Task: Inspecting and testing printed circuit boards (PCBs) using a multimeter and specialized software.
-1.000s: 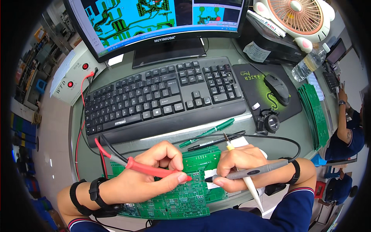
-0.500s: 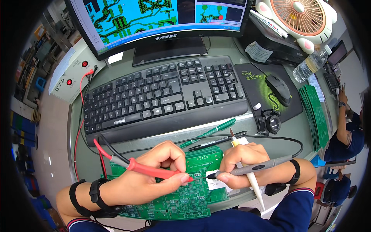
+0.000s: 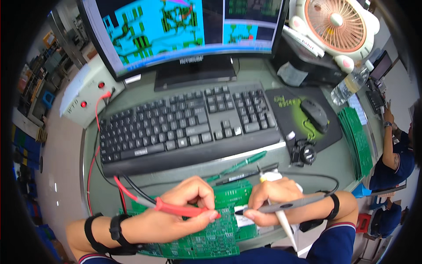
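Left hand (image 3: 176,216), lower middle of frame, fingers curled closed on the red probe (image 3: 181,208), tip aimed right. Right hand (image 3: 278,198), lower right of center, pinches the grey probe (image 3: 295,203), tip aimed left, and also grips a slim white-handled tool (image 3: 286,229) slanting down to the right. Green circuit boards (image 3: 222,240) lie overlapped at bottom center under both hands; tips are just above or on them, contact can't be told, blurry. Gap between the 2 probe tips is narrow, a white label (image 3: 244,218) near the grey tip. Boards' lower edge runs close to the navy clothing at frame bottom, tight there. Above the hands, a green pen (image 3: 241,163) and a black pen (image 3: 231,177) sit in the thin strip before the keyboard (image 3: 176,132). Grey-green desk (image 3: 327,159) shows as a wider patch right of center, between the small black camera-like device (image 3: 303,154) and the stacked boards (image 3: 357,143) along the right edge. Desk's left edge drops beside the keyboard, red cable (image 3: 93,160) running along it.
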`<state>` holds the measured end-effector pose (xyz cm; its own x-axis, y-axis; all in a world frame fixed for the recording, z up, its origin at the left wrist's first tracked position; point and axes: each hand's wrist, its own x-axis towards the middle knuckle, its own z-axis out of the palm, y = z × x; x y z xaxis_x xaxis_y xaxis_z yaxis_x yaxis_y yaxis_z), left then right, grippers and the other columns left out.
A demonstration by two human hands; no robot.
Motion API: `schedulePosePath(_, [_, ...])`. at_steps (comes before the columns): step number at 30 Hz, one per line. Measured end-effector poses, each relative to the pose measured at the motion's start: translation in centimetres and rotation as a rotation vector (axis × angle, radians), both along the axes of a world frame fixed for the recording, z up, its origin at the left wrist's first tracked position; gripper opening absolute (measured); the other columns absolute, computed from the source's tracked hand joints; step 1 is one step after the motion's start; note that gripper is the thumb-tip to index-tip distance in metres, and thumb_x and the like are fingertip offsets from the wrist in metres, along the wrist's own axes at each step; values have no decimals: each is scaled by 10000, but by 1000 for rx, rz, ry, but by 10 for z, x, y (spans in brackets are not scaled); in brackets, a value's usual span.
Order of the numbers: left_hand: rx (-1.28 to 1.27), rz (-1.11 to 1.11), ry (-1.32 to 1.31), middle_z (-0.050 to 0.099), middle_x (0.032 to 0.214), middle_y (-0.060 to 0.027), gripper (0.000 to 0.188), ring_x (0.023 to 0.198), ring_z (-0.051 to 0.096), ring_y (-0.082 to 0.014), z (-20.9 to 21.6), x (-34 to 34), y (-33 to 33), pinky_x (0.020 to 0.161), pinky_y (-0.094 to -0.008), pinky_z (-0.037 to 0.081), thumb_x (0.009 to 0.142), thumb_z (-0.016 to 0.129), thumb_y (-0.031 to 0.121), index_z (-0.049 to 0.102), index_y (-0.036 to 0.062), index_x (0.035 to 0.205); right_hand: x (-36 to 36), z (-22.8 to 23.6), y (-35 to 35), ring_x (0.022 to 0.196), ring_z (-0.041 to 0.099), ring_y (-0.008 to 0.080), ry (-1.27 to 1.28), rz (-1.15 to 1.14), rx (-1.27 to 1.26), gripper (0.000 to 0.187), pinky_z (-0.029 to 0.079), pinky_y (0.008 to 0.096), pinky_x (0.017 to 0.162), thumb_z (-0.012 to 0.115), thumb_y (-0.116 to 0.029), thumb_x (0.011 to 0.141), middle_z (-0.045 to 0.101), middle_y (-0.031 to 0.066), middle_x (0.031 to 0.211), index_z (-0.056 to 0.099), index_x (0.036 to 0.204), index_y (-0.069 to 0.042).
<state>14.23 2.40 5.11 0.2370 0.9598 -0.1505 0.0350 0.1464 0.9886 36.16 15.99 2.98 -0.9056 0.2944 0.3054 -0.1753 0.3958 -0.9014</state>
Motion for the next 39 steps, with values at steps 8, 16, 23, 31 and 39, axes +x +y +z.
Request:
schedulePosePath(8, [48, 25, 55, 451, 1006, -64, 195, 910, 566, -122, -3, 5, -6, 824, -285, 534, 881, 606, -20, 433, 44, 944, -3, 16, -5, 531, 578, 173, -98, 19, 114, 216, 441, 305, 457, 714, -123, 830, 587, 53, 670, 508, 823, -58])
schedulePosePath(16, [352, 28, 288, 480, 949, -44, 227, 854, 539, -91, 2, 6, -1, 697, -235, 477, 847, 670, 10, 452, 69, 867, -2, 9, -7, 530, 566, 186, 21, 22, 244, 219, 436, 310, 454, 706, -91, 824, 571, 52, 664, 491, 831, -51])
schedulePosePath(23, [149, 45, 152, 456, 977, -60, 206, 833, 550, -100, -4, 9, -7, 777, -274, 534, 874, 612, -11, 417, 54, 892, 2, 9, -10, 529, 577, 162, -131, -30, 93, 211, 447, 289, 474, 666, -142, 866, 582, 59, 662, 482, 827, -46])
schedulePosePath(31, [148, 217, 21, 461, 921, -48, 223, 758, 471, -74, -8, 13, -9, 605, -203, 419, 810, 652, -29, 450, 62, 837, -6, 3, -5, 505, 551, 147, 22, -36, 120, 194, 420, 278, 447, 676, -72, 823, 560, 50, 646, 485, 805, -40])
schedulePosePath(39, [157, 77, 70, 388, 966, -63, 230, 818, 520, -86, -13, 5, -5, 707, -273, 589, 861, 594, -21, 383, 58, 905, -5, -5, -4, 505, 567, 173, 50, -41, 121, 215, 432, 294, 436, 693, -92, 797, 564, 56, 652, 486, 807, -38])
